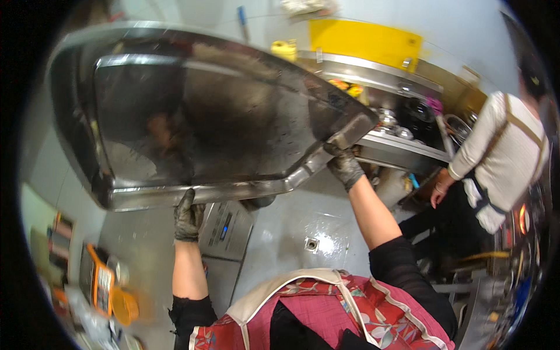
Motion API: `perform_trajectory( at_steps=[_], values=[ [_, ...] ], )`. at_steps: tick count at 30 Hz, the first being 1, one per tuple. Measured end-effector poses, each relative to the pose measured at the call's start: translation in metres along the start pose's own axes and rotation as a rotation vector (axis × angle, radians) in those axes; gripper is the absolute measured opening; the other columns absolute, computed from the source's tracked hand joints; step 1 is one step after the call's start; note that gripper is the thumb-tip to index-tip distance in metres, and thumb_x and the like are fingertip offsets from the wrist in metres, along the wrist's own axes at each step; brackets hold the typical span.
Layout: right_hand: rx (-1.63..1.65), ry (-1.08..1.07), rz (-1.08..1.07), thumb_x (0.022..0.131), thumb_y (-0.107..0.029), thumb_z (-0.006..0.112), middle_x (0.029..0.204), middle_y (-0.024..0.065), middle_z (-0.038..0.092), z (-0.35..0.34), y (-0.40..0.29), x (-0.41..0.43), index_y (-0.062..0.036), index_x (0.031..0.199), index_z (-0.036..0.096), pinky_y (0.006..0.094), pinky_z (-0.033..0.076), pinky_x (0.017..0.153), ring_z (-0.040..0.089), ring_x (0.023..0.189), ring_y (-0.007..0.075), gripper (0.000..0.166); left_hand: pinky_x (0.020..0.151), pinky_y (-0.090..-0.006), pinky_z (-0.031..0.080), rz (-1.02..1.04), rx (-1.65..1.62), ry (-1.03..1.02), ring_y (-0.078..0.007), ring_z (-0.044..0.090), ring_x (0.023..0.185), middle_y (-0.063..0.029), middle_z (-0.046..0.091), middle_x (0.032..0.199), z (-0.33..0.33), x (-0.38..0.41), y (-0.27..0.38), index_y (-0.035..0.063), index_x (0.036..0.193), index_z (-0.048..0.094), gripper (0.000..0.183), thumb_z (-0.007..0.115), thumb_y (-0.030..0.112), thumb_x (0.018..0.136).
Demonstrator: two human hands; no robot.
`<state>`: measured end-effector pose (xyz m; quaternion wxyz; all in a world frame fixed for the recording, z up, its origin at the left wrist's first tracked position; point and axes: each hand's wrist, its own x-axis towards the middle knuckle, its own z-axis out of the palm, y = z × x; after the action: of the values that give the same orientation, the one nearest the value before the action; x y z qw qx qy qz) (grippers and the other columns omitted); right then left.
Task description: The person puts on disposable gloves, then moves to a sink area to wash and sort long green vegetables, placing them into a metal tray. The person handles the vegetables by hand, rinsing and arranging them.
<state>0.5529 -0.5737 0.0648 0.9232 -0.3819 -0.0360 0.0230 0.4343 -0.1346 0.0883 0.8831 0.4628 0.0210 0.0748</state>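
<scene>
A large, shiny stainless steel panel (236,118) with a raised rim fills the upper left of the head view, held up in front of me. My left hand (189,218), in a dark, wet-looking glove, grips its near edge with the thumb on top. At the panel's right-hand corner my right hand (344,166), gloved the same way, holds the bent rim. The fingers under the panel are hidden on both sides. Dim reflections and smudges mark the panel's face.
A steel sink (404,140) with metal bowls stands at the right, below a yellow board (365,43). Another person (503,153) stands close on my right. Below lie a floor drain (311,244) and a steel appliance (225,229). An orange basket (124,305) sits lower left.
</scene>
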Motion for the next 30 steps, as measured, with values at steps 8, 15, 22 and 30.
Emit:
perform_trajectory(
  at_steps=[8, 15, 22, 30],
  values=[
    [-0.134, 0.36, 0.059, 0.073, -0.011, 0.073, 0.111, 0.0018, 0.058, -0.054, -0.05, -0.001, -0.0143, 0.114, 0.055, 0.0395, 0.044, 0.087, 0.054, 0.1, 0.0222, 0.044, 0.052, -0.0292, 0.046, -0.186, 0.012, 0.061, -0.016, 0.058, 0.069, -0.0039, 0.062, 0.085, 0.062, 0.056, -0.06, 0.0084, 0.097, 0.061, 0.021, 0.067, 0.022, 0.082],
    [-0.447, 0.332, -0.007, 0.081, -0.022, 0.065, 0.092, 0.0033, 0.066, -0.094, -0.085, -0.019, -0.008, 0.106, 0.063, 0.0352, 0.048, 0.079, 0.061, 0.086, 0.0188, 0.029, 0.087, -0.0363, 0.049, -0.483, -0.152, -0.024, -0.0235, 0.058, 0.095, -0.0095, 0.06, 0.099, 0.101, 0.105, -0.115, 0.0012, 0.102, 0.058, 0.027, 0.064, 0.008, 0.077],
    [-1.421, 1.147, -0.473, 0.073, -0.013, 0.073, 0.1, 0.0139, 0.064, -0.18, -0.095, -0.061, -0.0028, 0.116, 0.052, 0.0385, 0.051, 0.077, 0.062, 0.087, 0.0303, 0.049, 0.072, -0.036, 0.055, -0.812, -0.077, -0.107, -0.0218, 0.061, 0.089, -0.0051, 0.06, 0.095, 0.159, 0.172, -0.19, 0.0065, 0.096, 0.055, 0.023, 0.064, 0.008, 0.076],
    [-2.28, 0.497, -0.264, 0.074, -0.008, 0.06, 0.093, 0.018, 0.062, -0.115, -0.074, -0.08, -0.003, 0.091, 0.06, 0.0426, 0.048, 0.081, 0.061, 0.091, 0.0339, 0.019, 0.092, -0.0506, 0.046, -1.054, -0.019, -0.164, -0.0324, 0.055, 0.098, -0.0128, 0.057, 0.105, 0.205, 0.206, -0.295, 0.003, 0.108, 0.049, 0.034, 0.057, 0.012, 0.076]
  ],
)
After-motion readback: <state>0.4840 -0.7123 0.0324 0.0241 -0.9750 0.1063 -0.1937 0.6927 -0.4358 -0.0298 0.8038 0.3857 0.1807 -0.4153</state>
